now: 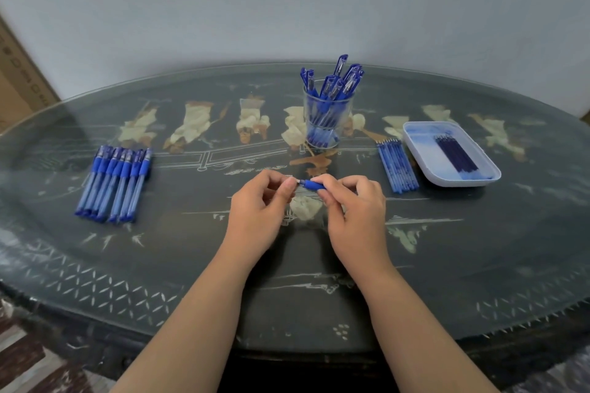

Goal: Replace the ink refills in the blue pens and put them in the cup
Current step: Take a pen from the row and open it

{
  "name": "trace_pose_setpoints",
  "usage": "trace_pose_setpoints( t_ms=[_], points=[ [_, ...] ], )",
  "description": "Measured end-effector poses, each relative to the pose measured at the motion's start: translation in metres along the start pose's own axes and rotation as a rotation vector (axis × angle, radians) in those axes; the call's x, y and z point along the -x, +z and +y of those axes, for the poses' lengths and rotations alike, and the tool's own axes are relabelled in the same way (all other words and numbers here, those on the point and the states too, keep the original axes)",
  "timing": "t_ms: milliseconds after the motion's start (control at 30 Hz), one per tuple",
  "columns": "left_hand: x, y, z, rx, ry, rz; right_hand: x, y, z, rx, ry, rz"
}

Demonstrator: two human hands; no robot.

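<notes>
The task looked roughly half done. A cluster of pens (332, 86) stood in the cup (329, 118) at the far middle of the bench (191, 265), and a row of pens (115, 182) lay waiting at the left. Near the middle, one pen (311, 184) was held between both hands. The left hand (258, 204) pinched its tip end, and the right hand (354, 207) had its fingers curled round the blue grip. Loose refills (397, 166) lay at the right beside a tray (415, 131) of dark refills (455, 153).

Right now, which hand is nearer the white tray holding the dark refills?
Right. The right hand, holding the blue pen together with the left hand, is left of the white tray and closer to the person. The left hand lies farther left still.
</notes>
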State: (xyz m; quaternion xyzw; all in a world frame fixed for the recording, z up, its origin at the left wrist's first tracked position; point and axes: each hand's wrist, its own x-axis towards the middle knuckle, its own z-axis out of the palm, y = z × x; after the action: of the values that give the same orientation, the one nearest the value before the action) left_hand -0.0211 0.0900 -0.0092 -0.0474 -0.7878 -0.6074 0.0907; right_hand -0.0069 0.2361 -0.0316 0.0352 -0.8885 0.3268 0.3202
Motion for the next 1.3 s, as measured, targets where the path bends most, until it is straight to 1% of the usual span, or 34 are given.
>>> trace_pose_setpoints(
  t_ms=[67,133,233,333,400,600,800,933,1000,1167,1300],
  points=[
    [-0.0002,0.0007,0.0009,0.053,-0.024,0.011,-0.0001,-0.0004,-0.0002,-0.006,0.003,0.007],
    [-0.0001,0.0004,0.0001,0.088,-0.026,-0.016,-0.0004,-0.0003,-0.0005,-0.014,-0.002,0.011],
    [-0.0008,-0.0001,-0.0017,0.038,0.004,-0.007,-0.0015,0.0004,-0.0016,-0.004,-0.026,0.024],
    [-0.0007,0.0017,-0.0001,0.011,-0.018,0.045,-0.0006,0.0003,-0.0018,0.027,-0.039,0.027],
    [-0.0008,0.0027,0.0015,0.007,-0.025,0.049,0.0003,0.0,-0.0008,0.04,-0.033,0.038],
    [-0.0039,-0.0015,0.0036,0.187,0.013,-0.023,-0.0004,0.0013,0.0004,0.057,-0.019,0.045],
    [-0.0047,-0.001,0.0035,0.193,-0.072,0.004,-0.0001,0.0007,0.0009,0.054,-0.009,0.037],
    [-0.0048,-0.0028,0.0042,0.251,-0.053,-0.086,0.0001,0.001,0.0002,0.04,-0.011,0.048],
    [-0.005,-0.0037,0.0036,0.226,-0.045,-0.08,0.0001,0.0006,0.0001,0.042,-0.017,0.056],
    [-0.0051,-0.0018,0.0043,0.2,-0.108,-0.029,0.0008,0.0001,0.0004,0.05,-0.022,0.048],
    [-0.0056,-0.0039,0.0037,0.245,-0.085,-0.093,0.0001,0.0006,0.0001,0.026,-0.013,0.061]
  ],
)
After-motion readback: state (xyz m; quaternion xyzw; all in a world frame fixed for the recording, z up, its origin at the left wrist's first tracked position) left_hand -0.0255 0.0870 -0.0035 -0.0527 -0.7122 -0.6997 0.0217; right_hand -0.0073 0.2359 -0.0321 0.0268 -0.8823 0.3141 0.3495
